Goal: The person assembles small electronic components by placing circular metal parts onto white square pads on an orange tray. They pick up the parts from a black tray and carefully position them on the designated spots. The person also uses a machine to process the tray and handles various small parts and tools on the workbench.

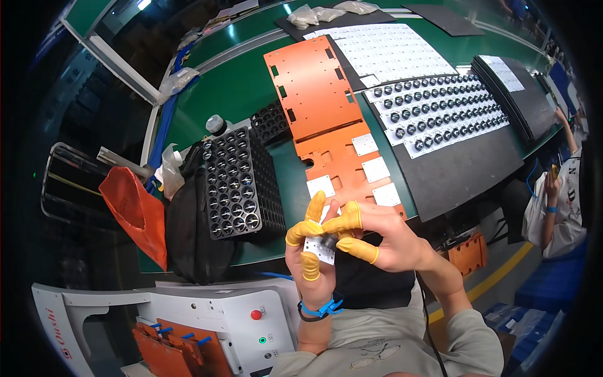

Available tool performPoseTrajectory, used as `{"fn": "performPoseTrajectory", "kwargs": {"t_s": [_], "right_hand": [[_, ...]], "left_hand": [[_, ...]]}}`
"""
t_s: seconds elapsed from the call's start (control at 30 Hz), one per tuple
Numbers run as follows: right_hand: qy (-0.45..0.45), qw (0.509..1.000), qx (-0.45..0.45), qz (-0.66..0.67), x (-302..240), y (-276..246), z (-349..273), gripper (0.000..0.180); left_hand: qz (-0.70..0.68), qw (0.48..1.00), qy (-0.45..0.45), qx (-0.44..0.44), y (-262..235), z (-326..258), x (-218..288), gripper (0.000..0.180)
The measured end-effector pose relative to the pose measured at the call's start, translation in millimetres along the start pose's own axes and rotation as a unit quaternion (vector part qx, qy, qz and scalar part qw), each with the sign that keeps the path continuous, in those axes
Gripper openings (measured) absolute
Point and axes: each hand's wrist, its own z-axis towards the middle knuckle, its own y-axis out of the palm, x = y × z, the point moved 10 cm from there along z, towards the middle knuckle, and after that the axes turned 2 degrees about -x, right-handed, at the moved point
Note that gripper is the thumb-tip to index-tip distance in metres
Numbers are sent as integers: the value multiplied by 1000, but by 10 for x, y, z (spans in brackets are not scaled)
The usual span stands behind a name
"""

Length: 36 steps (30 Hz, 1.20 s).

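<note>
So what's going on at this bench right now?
A person wearing yellow finger cots holds a small white board in the left hand, while the right hand presses a small dark lens onto it. Both hands are above the near edge of the green table. A black tray of lenses stands at the left, an orange plate with white boards lies ahead, and finished boards cover a black mat to the right.

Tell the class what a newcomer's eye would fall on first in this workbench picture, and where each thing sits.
First, the two hands low in the middle, left hand and right hand, in yellow finger cots, pinching a small white square board with a dark lens on it. Beyond them lies a bright orange plate on the green table, with a black tray of lenses to its left.
</note>
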Motion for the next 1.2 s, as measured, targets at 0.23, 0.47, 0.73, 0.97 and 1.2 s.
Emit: {"fn": "performPoseTrajectory", "kwargs": {"t_s": [0.23,0.47,0.73,0.97,1.2], "right_hand": [[-37,990,-10,-139,-168,-95,-69,28],[-5,995,33,-91,-275,-166,-181,31],[38,999,26,17,-39,-168,-299,33],[-101,976,42,-190,-285,-137,-299,38],[-226,867,168,-412,-413,-68,-473,43]], "left_hand": [[83,995,55,-21,47,-14,57,49],[23,994,100,-31,137,-103,109,41],[94,983,150,-43,207,-111,148,44],[150,983,98,-41,191,-65,54,49],[-192,974,-118,-1,227,-123,-414,48]]}}
